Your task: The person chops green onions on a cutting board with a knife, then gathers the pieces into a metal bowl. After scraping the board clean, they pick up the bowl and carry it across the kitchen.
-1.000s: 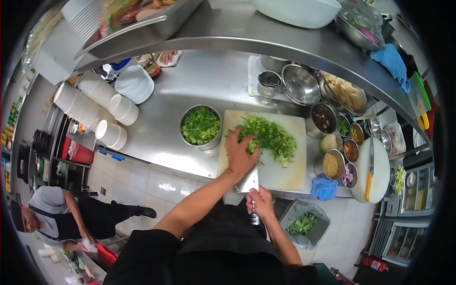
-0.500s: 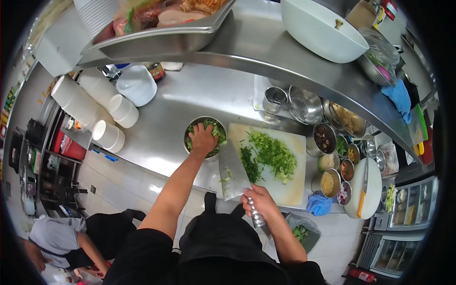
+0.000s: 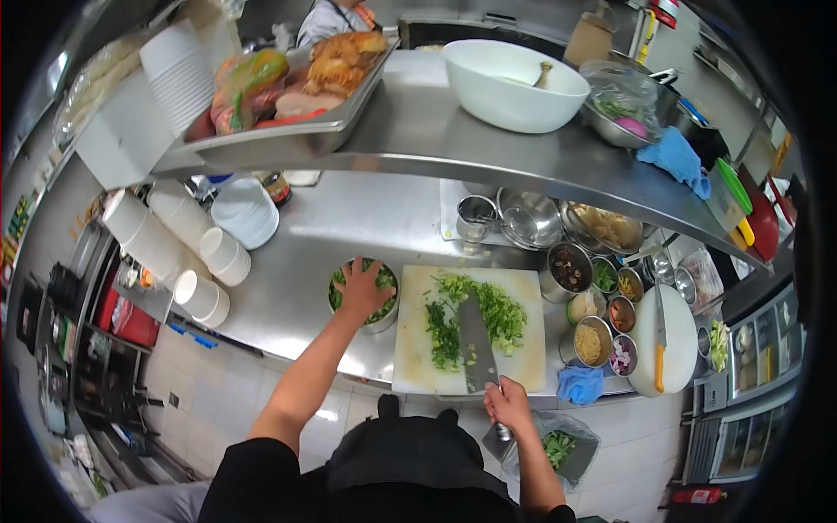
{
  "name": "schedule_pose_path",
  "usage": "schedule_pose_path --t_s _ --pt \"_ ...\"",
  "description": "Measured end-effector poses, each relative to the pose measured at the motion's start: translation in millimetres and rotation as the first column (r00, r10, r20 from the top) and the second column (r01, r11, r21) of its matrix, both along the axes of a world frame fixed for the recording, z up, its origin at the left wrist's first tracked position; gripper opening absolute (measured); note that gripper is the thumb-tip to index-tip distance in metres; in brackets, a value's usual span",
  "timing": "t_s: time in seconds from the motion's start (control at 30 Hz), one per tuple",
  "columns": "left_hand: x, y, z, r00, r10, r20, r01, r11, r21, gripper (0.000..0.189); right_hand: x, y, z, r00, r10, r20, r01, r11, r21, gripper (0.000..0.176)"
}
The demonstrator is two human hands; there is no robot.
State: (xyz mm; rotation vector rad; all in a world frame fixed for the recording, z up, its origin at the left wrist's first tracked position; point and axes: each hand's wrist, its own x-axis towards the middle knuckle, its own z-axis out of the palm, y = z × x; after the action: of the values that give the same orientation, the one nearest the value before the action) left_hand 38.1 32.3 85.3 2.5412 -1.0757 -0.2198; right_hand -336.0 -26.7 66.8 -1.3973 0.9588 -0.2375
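Observation:
My left hand (image 3: 364, 292) lies with fingers spread on chopped greens in a round metal container (image 3: 384, 322). My right hand (image 3: 507, 404) is wrapped around the metal handle of a cleaver (image 3: 477, 344), whose broad blade reaches over the white cutting board (image 3: 413, 370). To the blade's right is a pile of pale green chopped leaves (image 3: 506, 321); darker chopped greens (image 3: 442, 342) lie to its left. The board sits just right of the container on the steel counter (image 3: 305, 261).
Metal containers of ingredients, such as a tin of shredded yellow food (image 3: 588, 344), crowd the right side. A knife (image 3: 660, 349) lies on a round white board (image 3: 684, 331). Stacked white tubs (image 3: 200, 298) stand left. A raised steel shelf (image 3: 410, 139) spans the back. A bin with leaves (image 3: 571, 453) is below.
The cleaver has swung right, from the board's left edge to over the chopped leaves. My left hand stays on the greens with its fingers more spread. The view has tilted up.

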Motion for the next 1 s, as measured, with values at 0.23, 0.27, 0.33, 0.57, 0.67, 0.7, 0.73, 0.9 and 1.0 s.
schedule_pose_path --t_s 0.23,0.27,0.33,0.57,0.67,0.7,0.73,0.9,1.0 --pt "-94.9 -39.5 -30.6 0.874 -0.385 -0.298 0.188 0.832 -0.523 0.028 -43.8 -47.0 -30.2 0.986 -0.130 -0.103 -0.009 0.579 -0.815 0.021" --pt "-102.4 -42.6 -50.3 0.896 -0.410 -0.167 0.276 0.812 -0.514 0.028 -46.8 -48.8 -27.2 0.973 -0.154 -0.172 -0.037 0.631 -0.775 0.021" --pt "-120.2 -42.6 -89.6 0.886 -0.464 0.011 0.389 0.728 -0.565 0.028 -50.1 -50.2 -15.0 0.967 -0.180 -0.179 -0.019 0.652 -0.758 0.020" --pt "-68.1 -90.8 -109.8 0.924 -0.380 0.046 0.330 0.730 -0.598 0.037 -58.0 -101.2 -32.4 0.909 -0.273 -0.314 -0.100 0.589 -0.802 0.016" --pt "-59.6 -129.2 -126.4 0.931 -0.363 -0.024 0.286 0.771 -0.570 0.047 -41.4 -128.3 -36.5 0.883 -0.279 -0.378 -0.182 0.538 -0.823 0.016" --pt "-61.4 -139.9 -132.9 0.910 -0.414 0.027 0.375 0.794 -0.478 0.053 -31.4 -133.3 -38.9 0.882 -0.259 -0.394 -0.214 0.525 -0.824 0.016" --pt "-66.0 -145.2 -134.5 0.882 -0.465 0.072 0.456 0.807 -0.375 0.058 -21.2 -138.4 -47.8 0.880 -0.247 -0.406 -0.227 0.532 -0.816 0.016" --pt "-111.3 -114.5 -118.1 0.777 -0.596 -0.202 0.489 0.774 -0.404 0.058 16.8 -109.8 -57.5 0.827 -0.043 -0.560 -0.502 0.391 -0.771 0.017" --pt "-104.3 -82.3 -104.2 0.783 -0.588 -0.205 0.459 0.767 -0.448 0.046 8.3 -105.3 -39.1 0.834 -0.019 -0.552 -0.505 0.377 -0.776 0.016"
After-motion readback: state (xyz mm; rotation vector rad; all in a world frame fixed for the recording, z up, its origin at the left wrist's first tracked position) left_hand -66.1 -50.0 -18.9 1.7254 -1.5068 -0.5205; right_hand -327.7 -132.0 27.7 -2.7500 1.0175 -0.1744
